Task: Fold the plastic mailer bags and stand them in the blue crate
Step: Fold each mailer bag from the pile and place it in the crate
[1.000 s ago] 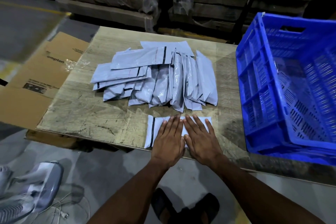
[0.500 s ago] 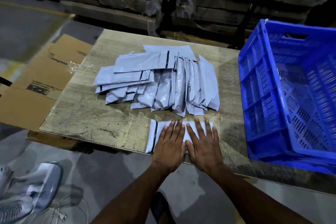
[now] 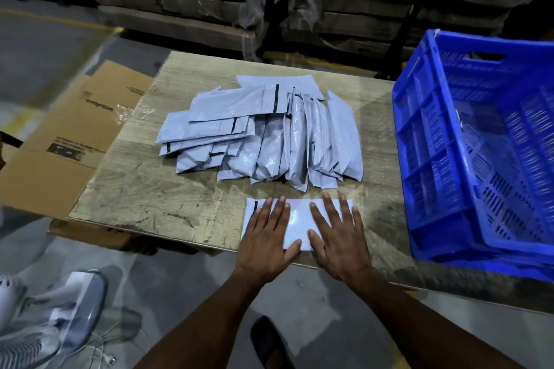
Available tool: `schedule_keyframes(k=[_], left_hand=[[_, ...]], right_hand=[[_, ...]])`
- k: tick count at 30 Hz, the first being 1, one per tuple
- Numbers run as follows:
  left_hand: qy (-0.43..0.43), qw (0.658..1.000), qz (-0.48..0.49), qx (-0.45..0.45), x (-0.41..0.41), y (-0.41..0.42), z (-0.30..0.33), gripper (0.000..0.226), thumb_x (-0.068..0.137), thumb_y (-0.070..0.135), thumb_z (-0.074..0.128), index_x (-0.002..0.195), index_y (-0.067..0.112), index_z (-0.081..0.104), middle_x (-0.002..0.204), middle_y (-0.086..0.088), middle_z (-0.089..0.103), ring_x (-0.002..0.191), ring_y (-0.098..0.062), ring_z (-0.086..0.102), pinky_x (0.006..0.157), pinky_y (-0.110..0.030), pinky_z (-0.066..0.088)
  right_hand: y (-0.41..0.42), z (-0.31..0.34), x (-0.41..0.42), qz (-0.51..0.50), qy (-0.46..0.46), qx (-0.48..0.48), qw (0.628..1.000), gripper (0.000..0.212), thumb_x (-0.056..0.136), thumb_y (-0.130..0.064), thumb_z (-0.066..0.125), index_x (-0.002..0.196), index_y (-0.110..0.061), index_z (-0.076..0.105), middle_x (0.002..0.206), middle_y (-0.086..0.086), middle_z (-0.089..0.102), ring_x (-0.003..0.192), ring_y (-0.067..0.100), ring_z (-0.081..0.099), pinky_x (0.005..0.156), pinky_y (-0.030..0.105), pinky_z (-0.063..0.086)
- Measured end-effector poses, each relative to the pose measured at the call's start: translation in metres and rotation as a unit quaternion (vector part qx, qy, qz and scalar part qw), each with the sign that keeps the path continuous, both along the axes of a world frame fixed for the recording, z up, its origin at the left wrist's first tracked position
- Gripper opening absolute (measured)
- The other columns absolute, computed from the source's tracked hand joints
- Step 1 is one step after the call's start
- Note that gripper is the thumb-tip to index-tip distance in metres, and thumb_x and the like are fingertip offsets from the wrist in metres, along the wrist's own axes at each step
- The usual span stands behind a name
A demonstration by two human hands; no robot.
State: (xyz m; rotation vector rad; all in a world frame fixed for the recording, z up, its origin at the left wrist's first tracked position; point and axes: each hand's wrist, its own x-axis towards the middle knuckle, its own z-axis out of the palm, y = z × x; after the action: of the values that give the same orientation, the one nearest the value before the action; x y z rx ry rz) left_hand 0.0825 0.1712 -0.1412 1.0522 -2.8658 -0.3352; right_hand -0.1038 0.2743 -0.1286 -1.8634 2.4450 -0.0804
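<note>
Left hand and right hand, fingers straight and spread wide, press flat on a pale grey folded plastic mailer bag just beside the grey mailer pile.

We count one blue crate at the right of the frame, one single mailer at lower centre, and one overlapping heap of mailers at centre, too layered to number. Two hands, one flattened carton at left.
</note>
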Motion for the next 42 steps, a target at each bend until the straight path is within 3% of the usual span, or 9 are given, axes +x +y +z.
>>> schedule_keyframes(k=[9,14,17,21,26,33,37,39,42], left_hand=[[-0.031,0.999,0.035,-0.004,0.027,-0.015,0.001,0.074,0.106,0.058,0.015,0.163,0.011,0.021,0.172,-0.006,0.012,0.159,-0.029,0.01,0.123,-0.049,0.015],[-0.038,0.998,0.045,-0.011,0.021,-0.013,0.001,0.071,0.102,0.049,0.028,0.162,0.01,0.027,0.17,-0.009,0.019,0.157,-0.034,0.019,0.122,-0.051,0.019],[-0.038,0.998,0.044,-0.018,0.021,-0.012,0.0,0.072,0.101,0.049,0.031,0.161,0.009,0.028,0.17,-0.01,0.018,0.157,-0.036,0.015,0.122,-0.053,0.021],[-0.049,0.998,0.036,-0.024,0.022,-0.013,-0.001,0.073,0.102,0.052,0.029,0.162,0.01,0.025,0.171,-0.009,0.015,0.158,-0.036,0.01,0.123,-0.051,0.016],[-0.056,0.998,0.03,-0.027,0.025,-0.014,0.0,0.074,0.102,0.051,0.028,0.163,0.009,0.023,0.172,-0.008,0.014,0.158,-0.036,0.009,0.123,-0.05,0.014],[-0.053,0.998,0.018,-0.022,0.026,-0.017,0.0,0.076,0.102,0.053,0.027,0.164,0.011,0.017,0.172,-0.007,0.009,0.158,-0.035,0.006,0.123,-0.049,0.012],[-0.048,0.999,0.02,-0.007,0.026,-0.019,0.0,0.082,0.102,0.058,0.021,0.164,0.007,0.005,0.172,-0.011,-0.005,0.158,-0.033,-0.005,0.125,-0.045,-0.002],[-0.037,0.999,0.037,0.003,0.025,-0.021,0.009,0.08,0.103,0.056,0.019,0.163,0.005,0.004,0.171,-0.014,-0.006,0.158,-0.033,-0.006,0.125,-0.047,-0.006],[0.0,1.0,0.004,-0.029,0.004,-0.013,0.028,0.062,0.104,0.033,0.029,0.151,-0.007,0.041,0.159,-0.025,0.038,0.15,-0.039,0.034,0.121,-0.052,0.018]], right_hand=[[0.001,0.003,-0.001,0.0,-0.019,-0.004,1.0,0.061,0.101,-0.054,0.032,0.155,-0.026,0.038,0.167,0.008,0.021,0.154,0.037,0.014,0.12,0.058,0.019],[0.001,0.006,0.001,-0.016,0.001,0.012,1.0,0.062,0.101,-0.055,0.029,0.156,-0.027,0.036,0.167,0.006,0.021,0.154,0.036,0.014,0.117,0.068,0.013],[-0.008,0.015,0.022,0.029,0.019,0.004,0.999,0.063,0.104,-0.05,0.025,0.156,-0.015,0.033,0.165,0.008,0.025,0.154,0.035,0.016,0.116,0.071,0.008],[-0.02,0.01,0.044,0.081,-0.029,0.028,0.996,0.068,0.106,-0.053,0.006,0.158,-0.016,0.03,0.168,0.002,0.019,0.156,0.02,0.008,0.12,0.062,0.011],[0.002,0.004,0.007,0.028,-0.035,0.011,0.999,0.067,0.104,-0.06,0.019,0.159,-0.023,0.027,0.167,0.005,0.022,0.155,0.025,0.014,0.123,0.052,0.017],[0.02,0.005,-0.008,-0.038,-0.051,0.027,0.998,0.078,0.098,-0.072,0.017,0.161,-0.026,0.019,0.169,0.013,0.008,0.156,0.031,0.001,0.123,0.053,0.012],[0.022,0.011,-0.009,-0.103,-0.083,0.044,0.99,0.082,0.094,-0.072,0.0,0.162,-0.028,0.009,0.169,0.007,-0.004,0.155,0.026,-0.011,0.122,0.05,-0.008],[0.022,0.02,-0.009,-0.112,-0.069,0.013,0.991,0.076,0.099,-0.061,0.008,0.161,-0.019,0.021,0.168,0.012,0.013,0.156,0.03,0.003,0.122,0.053,-0.004],[0.01,0.022,-0.005,-0.031,-0.057,-0.009,0.998,0.063,0.107,-0.041,0.014,0.149,-0.007,0.046,0.155,0.013,0.044,0.148,0.03,0.034,0.12,0.053,0.018]])
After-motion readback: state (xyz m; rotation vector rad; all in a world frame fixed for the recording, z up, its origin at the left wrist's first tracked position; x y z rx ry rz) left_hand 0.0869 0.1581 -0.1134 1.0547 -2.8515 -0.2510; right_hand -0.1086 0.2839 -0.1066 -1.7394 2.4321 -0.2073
